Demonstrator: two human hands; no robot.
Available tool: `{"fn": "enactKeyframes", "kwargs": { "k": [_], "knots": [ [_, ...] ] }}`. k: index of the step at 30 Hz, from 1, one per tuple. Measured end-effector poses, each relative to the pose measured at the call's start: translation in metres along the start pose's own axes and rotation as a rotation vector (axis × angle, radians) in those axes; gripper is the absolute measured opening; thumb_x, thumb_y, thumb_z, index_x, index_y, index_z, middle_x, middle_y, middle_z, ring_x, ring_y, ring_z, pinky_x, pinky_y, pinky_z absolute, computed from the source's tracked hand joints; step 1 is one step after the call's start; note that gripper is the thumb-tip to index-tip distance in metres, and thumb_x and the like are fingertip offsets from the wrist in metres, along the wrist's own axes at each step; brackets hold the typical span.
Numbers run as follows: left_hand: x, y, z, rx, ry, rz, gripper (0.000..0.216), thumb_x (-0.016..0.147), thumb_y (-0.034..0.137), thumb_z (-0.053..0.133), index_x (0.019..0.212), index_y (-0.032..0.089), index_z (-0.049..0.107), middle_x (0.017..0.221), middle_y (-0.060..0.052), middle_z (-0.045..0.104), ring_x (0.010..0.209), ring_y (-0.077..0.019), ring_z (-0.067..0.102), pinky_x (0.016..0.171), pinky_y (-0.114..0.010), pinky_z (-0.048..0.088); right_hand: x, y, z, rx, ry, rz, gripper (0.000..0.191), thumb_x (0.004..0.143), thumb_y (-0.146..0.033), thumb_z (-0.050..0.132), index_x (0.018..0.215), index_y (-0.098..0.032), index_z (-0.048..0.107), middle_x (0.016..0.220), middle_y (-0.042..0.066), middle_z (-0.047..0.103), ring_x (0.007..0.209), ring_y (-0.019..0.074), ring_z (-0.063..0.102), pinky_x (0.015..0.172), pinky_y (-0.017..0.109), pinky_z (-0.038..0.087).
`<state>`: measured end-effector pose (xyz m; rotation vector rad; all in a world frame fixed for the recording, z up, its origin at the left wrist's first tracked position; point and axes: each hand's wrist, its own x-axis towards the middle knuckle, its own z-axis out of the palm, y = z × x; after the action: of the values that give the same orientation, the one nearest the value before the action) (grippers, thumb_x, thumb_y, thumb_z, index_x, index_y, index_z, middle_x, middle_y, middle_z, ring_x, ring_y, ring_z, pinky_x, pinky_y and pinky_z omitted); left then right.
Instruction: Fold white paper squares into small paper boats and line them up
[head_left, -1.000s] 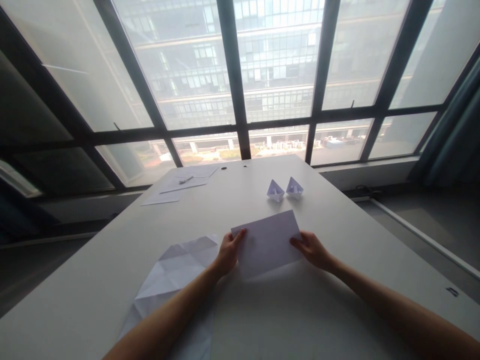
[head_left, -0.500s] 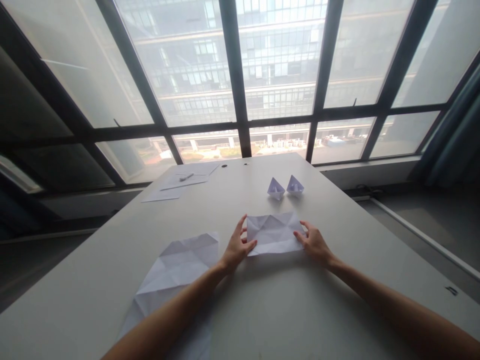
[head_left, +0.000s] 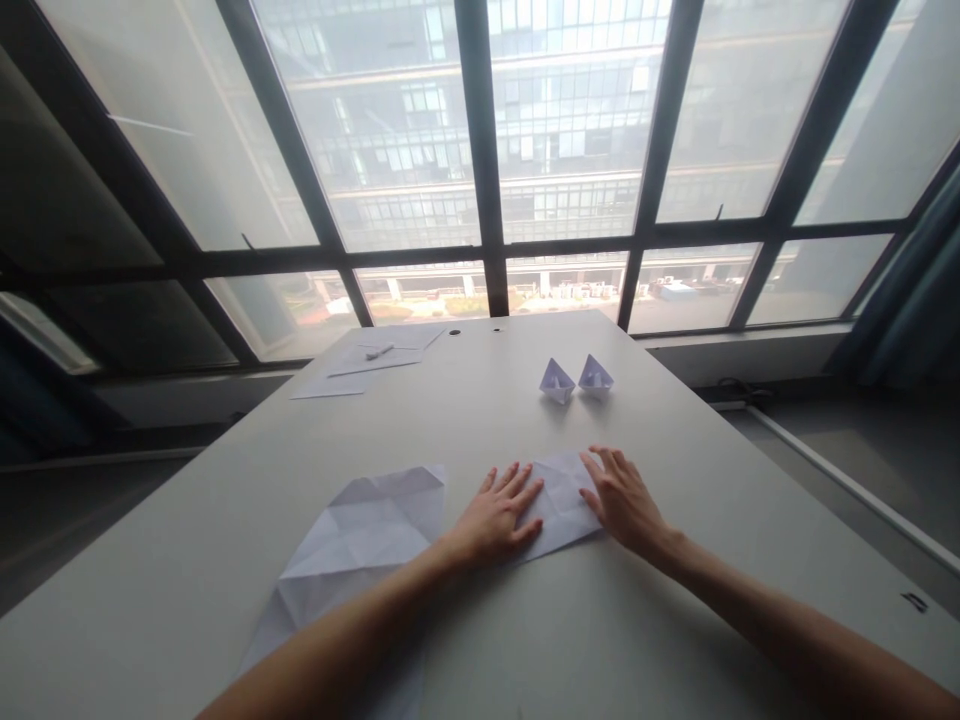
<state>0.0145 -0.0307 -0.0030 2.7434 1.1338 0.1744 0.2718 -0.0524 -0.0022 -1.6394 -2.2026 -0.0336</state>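
Observation:
A folded, creased piece of white paper (head_left: 562,500) lies on the white table (head_left: 660,630) between my two hands. My left hand (head_left: 499,518) rests flat on its left part with the fingers spread, covering that end. My right hand (head_left: 622,500) is at the paper's right edge, its fingers apart and slightly bent, with nothing gripped between them. Beyond the paper, two small folded paper boats (head_left: 556,381) stand side by side. To the left, a larger creased sheet of paper (head_left: 360,530) lies partly under my left forearm.
Several flat white sheets (head_left: 337,383) lie at the table's far left, with a small white object (head_left: 379,352) on top that I cannot make out. A small dark fitting (head_left: 914,602) sits near the right edge. Large windows (head_left: 562,120) rise behind the table.
The folded paper was held up by both hands at its ends; now it lies on the table, nearer to me. My left hand has flattened onto it and my right hand has loosened.

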Motion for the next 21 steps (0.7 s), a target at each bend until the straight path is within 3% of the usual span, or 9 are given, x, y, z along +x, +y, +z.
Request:
{"fn": "enactKeyframes", "kwargs": {
  "k": [3,7,14,21],
  "knots": [
    [0.0,0.001,-0.001,0.013,-0.011,0.024,0.066,0.098,0.058,0.038,0.156,0.028,0.025,0.163,-0.008,0.019,0.15,-0.0327,0.014,0.119,-0.057,0.012,0.007,-0.019,0.005,0.055,-0.068,-0.164,0.048,0.097,-0.027,0.043,0.142,-0.011,0.048,0.15,0.018,0.042,0.14,0.0298,0.034,0.116,0.043,0.026],
    [-0.002,0.0,-0.003,0.007,0.007,0.051,0.07,0.099,0.056,0.037,0.158,0.024,0.016,0.162,-0.008,0.022,0.15,-0.0303,0.015,0.12,-0.054,0.01,0.019,-0.038,0.02,0.141,-0.258,-0.272,0.061,0.099,-0.037,0.038,0.153,-0.008,0.03,0.16,0.016,0.027,0.149,0.0266,0.019,0.121,0.046,0.016],
    [-0.001,-0.008,-0.008,0.012,-0.034,0.009,0.077,0.097,0.066,0.03,0.158,0.024,0.012,0.162,-0.01,0.02,0.15,-0.0286,0.015,0.12,-0.053,0.003,0.027,-0.038,0.033,0.152,-0.339,-0.175,0.074,0.097,-0.053,0.037,0.156,-0.01,0.022,0.161,0.015,0.017,0.151,0.027,0.012,0.121,0.047,0.008],
    [0.002,-0.017,-0.006,0.001,0.008,-0.056,0.076,0.097,0.066,0.032,0.157,0.02,0.023,0.161,-0.012,0.023,0.15,-0.0303,0.017,0.12,-0.054,0.002,0.035,-0.019,0.03,0.116,-0.336,-0.08,0.075,0.097,-0.056,0.034,0.155,-0.01,0.024,0.162,0.014,0.017,0.151,0.025,0.012,0.121,0.044,0.006]
  ]
}}
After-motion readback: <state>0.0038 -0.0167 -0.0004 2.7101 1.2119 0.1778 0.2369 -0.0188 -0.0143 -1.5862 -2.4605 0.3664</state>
